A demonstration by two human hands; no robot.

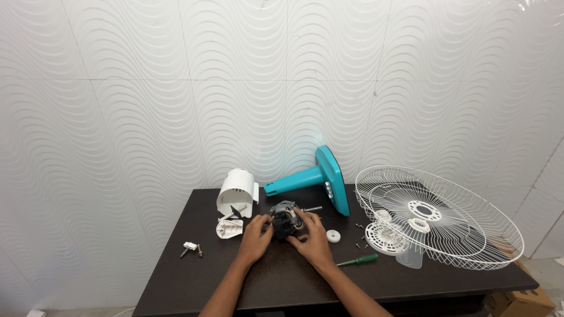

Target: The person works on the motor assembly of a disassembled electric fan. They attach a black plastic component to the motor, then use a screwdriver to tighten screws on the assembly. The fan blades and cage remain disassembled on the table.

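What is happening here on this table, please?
A person holds a small fan motor with both hands, the left hand and the right hand, over a dark table. Around it lie a white motor cover, a teal fan stand, white wire guards, a green screwdriver and loose screws.

Both hands, left hand [254,238] and right hand [314,241], hold a fan motor [284,218] over the dark table [282,282], with a green screwdriver [359,259] just right and white wire grilles [437,217] beyond
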